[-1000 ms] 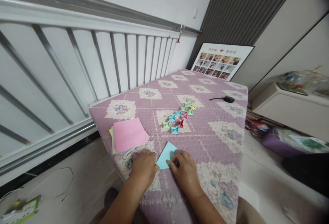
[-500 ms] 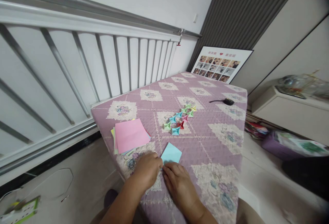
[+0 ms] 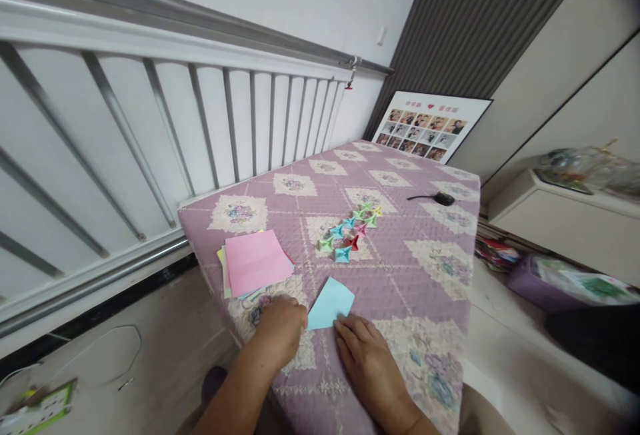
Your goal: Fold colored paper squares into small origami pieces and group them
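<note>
A light blue sheet of paper [image 3: 331, 305], with a folded-looking outline, lies on the patterned cloth near the front. My left hand [image 3: 283, 328] is closed on its lower left corner, the thumb side at the paper. Fingertips of my right hand [image 3: 367, 355] press on the lower right edge, the fingers close together and extended. Left of the paper rests a stack of coloured sheets with a pink sheet [image 3: 257, 262] on top. Farther back stand several small folded paper pieces, among them a blue one [image 3: 343, 254], a red one [image 3: 354, 242] and a green one [image 3: 326, 244].
A black object with a strap [image 3: 444, 198] lies at the right rear of the purple cloth [image 3: 385, 288]. A white radiator [image 3: 210, 122] runs along the left. Behind the table leans a photo board [image 3: 425, 125]. A purple bin [image 3: 540, 282] is on the floor at right.
My right hand has shifted right along the paper's lower edge. My left hand has moved slightly left, and more of the blue paper shows between the hands.
</note>
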`<state>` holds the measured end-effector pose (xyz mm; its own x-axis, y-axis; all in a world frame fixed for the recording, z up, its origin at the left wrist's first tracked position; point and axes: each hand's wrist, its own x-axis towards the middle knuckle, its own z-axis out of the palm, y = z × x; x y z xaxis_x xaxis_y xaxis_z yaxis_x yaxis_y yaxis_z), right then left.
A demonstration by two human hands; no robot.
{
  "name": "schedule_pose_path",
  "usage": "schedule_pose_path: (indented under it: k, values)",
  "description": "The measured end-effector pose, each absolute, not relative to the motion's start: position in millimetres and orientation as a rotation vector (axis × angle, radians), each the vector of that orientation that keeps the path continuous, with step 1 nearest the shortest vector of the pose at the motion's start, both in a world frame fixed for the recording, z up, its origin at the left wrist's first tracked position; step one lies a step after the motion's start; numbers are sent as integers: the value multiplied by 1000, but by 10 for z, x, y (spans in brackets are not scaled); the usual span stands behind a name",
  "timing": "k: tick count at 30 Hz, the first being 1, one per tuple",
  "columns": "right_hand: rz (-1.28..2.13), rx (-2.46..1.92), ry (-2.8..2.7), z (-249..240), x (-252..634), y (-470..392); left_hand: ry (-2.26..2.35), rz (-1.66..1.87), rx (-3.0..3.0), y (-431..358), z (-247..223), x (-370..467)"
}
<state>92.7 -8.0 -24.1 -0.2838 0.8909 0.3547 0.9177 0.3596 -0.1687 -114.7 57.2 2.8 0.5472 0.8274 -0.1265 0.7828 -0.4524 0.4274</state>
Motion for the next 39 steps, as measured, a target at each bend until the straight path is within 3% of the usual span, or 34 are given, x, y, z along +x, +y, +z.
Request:
schedule_pose_path:
  k: [14, 26, 32, 39]
  values:
    - [149, -1906, -2237, 53, 788, 142, 1374, 172, 2446, 505, 155, -1123]
    - [-100, -1876, -2280, -74, 748, 140, 1268, 226, 2698, 558, 135, -1038]
    - [-125, -1647, -2262, -31, 850, 178, 1221, 761, 2538, 546, 183, -1034]
    - [424, -1521, -1970, 410, 741, 139, 1082, 1588, 1793, 547, 300, -1134]
